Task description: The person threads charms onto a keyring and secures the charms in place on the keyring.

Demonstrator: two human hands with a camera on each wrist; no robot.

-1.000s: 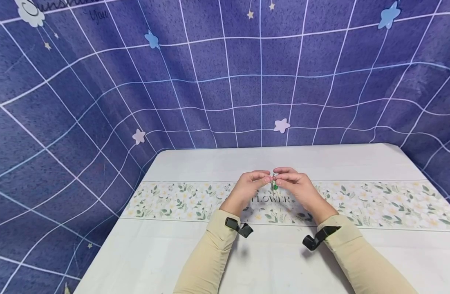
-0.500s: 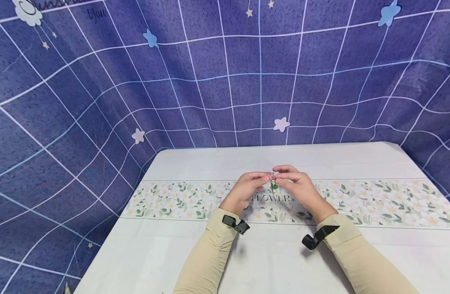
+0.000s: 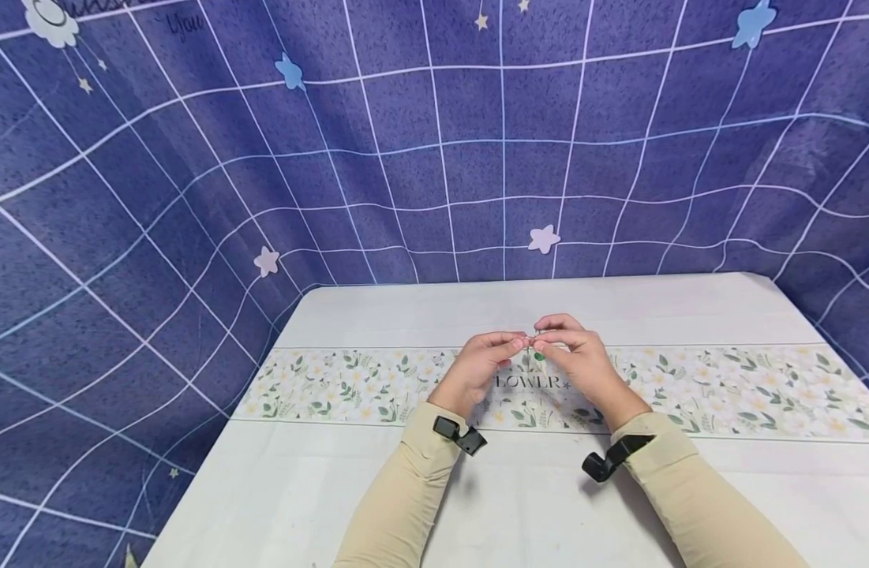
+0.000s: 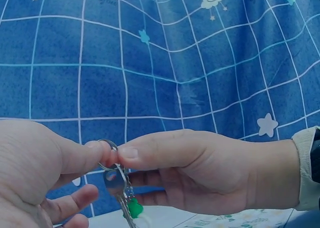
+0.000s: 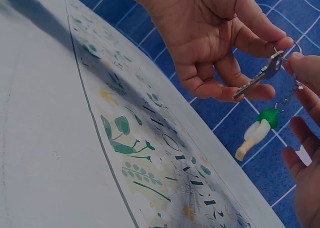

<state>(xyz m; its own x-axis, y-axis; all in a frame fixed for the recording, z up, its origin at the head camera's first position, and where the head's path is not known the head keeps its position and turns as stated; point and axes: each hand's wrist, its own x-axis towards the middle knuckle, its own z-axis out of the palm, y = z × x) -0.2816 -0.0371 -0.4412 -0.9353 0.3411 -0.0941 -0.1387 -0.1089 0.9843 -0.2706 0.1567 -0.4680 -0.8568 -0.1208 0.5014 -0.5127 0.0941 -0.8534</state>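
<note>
1. Pinching the key ring (image 4: 107, 154) from both sides right now: my left hand (image 3: 477, 368) has thumb and forefinger clamped tight on the left of the loop, and my right hand (image 3: 579, 361) has its fingertips (image 4: 131, 153) closed on the other side. So both sets of fingers are narrow and sitting on the same little ring, basically tip to tip.
2. Straight below that, the key (image 5: 256, 79) hangs off the ring with its long axis pointing down and slanting toward my left palm.
3. Just beside the key there's a short chain with a green and white charm (image 5: 257, 129) dangling lower, closer to my right fingers.
4. The whole bunch is up in the air between my hands, neither hand really nearer than the other.
5. Below it is the table (image 3: 420, 312) and its flowered strip (image 3: 725, 390); behind that, the blue grid backdrop (image 3: 406, 142).
</note>
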